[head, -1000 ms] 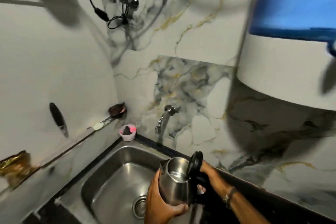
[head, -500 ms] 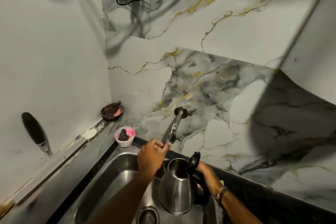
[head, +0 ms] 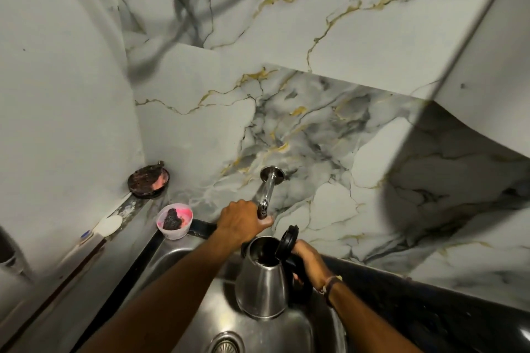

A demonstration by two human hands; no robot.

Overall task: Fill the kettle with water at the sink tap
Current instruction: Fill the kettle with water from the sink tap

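kettle: the shiny steel electric kettle [head: 262,281] with its round black flip lid [head: 287,241] standing open is inside the stainless sink basin [head: 177,264], mouth just below and in front of the tap

tap: chrome wall spout [head: 268,192] out of the marble-look backsplash; can't make out any water running

right hand [head: 308,262]: wrapped around the kettle's black handle, fingers closed on it

left hand [head: 243,222]: curled around the tap's lower end, thumb under the spout tip

progress: kettle's in position, lid's open. Looks like filling hasn't started, so I'd say the water part is all still to do

near the tap: small pink plastic cup [head: 175,221] with something dark in it, off to the left on the sink edge
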